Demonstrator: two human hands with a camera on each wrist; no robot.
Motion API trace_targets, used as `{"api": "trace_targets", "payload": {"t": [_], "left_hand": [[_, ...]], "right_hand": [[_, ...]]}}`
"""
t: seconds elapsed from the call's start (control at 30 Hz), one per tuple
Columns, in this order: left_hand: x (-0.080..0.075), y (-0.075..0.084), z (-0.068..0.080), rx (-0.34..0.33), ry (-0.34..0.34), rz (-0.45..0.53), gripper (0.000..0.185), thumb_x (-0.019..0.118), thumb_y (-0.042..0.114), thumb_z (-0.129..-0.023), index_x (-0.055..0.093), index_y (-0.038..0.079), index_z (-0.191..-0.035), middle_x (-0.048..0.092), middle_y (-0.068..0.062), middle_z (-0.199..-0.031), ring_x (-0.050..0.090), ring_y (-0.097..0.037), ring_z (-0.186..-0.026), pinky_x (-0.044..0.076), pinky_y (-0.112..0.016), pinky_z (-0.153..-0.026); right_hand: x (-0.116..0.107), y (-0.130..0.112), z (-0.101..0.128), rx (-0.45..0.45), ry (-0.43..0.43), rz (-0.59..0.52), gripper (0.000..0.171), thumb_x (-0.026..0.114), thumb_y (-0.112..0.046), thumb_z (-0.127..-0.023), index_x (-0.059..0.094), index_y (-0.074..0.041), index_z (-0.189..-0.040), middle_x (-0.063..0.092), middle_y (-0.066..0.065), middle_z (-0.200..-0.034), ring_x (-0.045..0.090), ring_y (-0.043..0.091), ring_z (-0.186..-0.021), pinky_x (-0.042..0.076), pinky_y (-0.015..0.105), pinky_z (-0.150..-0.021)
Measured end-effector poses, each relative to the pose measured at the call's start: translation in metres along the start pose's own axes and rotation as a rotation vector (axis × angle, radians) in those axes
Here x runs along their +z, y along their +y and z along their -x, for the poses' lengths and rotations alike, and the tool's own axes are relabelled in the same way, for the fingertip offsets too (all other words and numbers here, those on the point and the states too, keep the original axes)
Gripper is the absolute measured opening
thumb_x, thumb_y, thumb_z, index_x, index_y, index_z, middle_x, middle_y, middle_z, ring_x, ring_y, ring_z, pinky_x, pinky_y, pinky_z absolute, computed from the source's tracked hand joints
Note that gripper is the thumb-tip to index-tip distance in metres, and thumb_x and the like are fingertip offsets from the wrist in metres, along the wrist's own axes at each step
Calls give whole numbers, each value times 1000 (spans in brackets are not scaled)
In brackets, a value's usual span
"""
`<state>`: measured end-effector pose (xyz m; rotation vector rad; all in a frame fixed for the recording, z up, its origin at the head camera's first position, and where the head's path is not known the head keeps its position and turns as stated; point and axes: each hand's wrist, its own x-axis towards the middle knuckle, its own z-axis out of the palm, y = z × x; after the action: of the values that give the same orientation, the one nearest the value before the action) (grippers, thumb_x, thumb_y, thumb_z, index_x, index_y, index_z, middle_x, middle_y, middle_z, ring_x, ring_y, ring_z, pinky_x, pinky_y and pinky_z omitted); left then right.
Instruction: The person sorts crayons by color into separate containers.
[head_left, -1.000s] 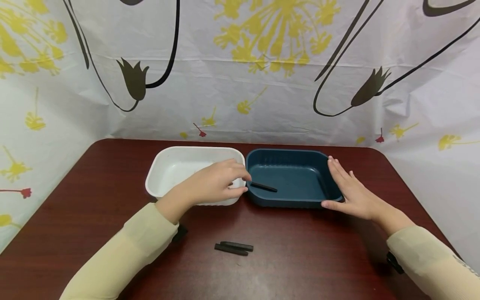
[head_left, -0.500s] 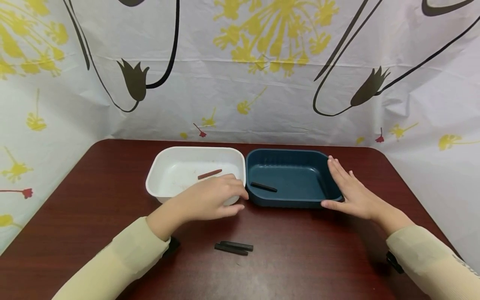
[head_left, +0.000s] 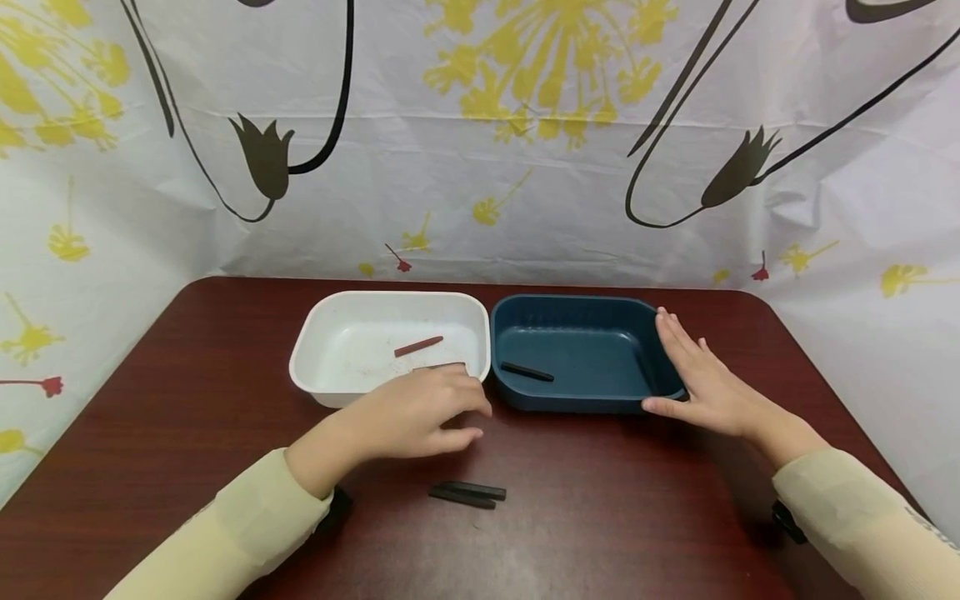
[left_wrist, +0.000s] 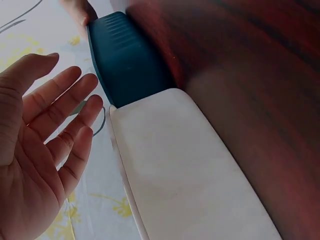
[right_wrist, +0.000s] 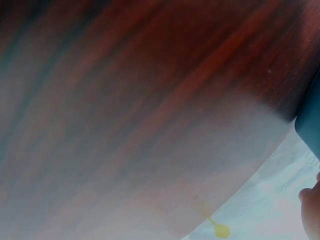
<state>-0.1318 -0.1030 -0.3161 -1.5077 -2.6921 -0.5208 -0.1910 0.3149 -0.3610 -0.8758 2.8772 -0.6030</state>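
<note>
My left hand [head_left: 420,412] hovers over the near edge of the white tray [head_left: 315,385], fingers loosely bent and holding nothing; the left wrist view shows its bare palm. Inside that tray lies a red crayon [head_left: 418,346], with the dark edge of another stick partly hidden behind the hand. A black crayon [head_left: 527,372] lies in the blue tray [head_left: 581,405] at its left end. Fingers straight, my right hand [head_left: 708,392] rests against the blue tray's right side. Nearer on the table are two black crayons [head_left: 468,495], lying side by side.
Both trays stand side by side near the back of the dark red table [head_left: 600,517]. Behind it hangs a white sheet [head_left: 570,200] printed with flowers.
My left hand has drawn back from the blue tray's left end toward the near side of the white tray, uncovering the red crayon. The right hand stays in place.
</note>
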Motion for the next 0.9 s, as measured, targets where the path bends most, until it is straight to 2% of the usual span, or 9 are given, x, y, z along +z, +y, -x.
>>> {"api": "trace_targets", "payload": {"t": [0.33,0.5,0.73,0.9], "left_hand": [[5,5,3,1,-50,-1,22,63,27,-95,73,12,-109,70,4,-102,59,-11,-96,52,-27,-87],[9,5,4,5,-106,19,23,62,28,-95,72,13,-109,69,3,-101,59,-10,-97,51,-26,-91],[14,6,5,-16,-185,41,22,62,30,-95,72,16,-109,68,6,-98,57,-7,-90,51,-22,-82],[18,6,4,-9,-214,5,18,63,32,-94,73,19,-101,66,8,-91,53,-6,-84,47,-21,-74]], "right_hand": [[0,-1,0,-2,4,-17,112,73,-40,-87,-6,-7,-159,-11,8,-168,-7,35,-155,3,76,-113],[1,-1,0,2,1,-21,112,73,-40,-88,-6,-7,-160,-11,7,-168,-8,33,-155,4,77,-112],[1,0,0,4,-4,-22,112,72,-40,-88,-8,-9,-160,-12,7,-168,-8,33,-155,3,77,-112],[2,0,1,1,-5,-29,112,72,-39,-88,-9,-9,-159,-11,9,-168,-8,33,-155,0,76,-113]]}}
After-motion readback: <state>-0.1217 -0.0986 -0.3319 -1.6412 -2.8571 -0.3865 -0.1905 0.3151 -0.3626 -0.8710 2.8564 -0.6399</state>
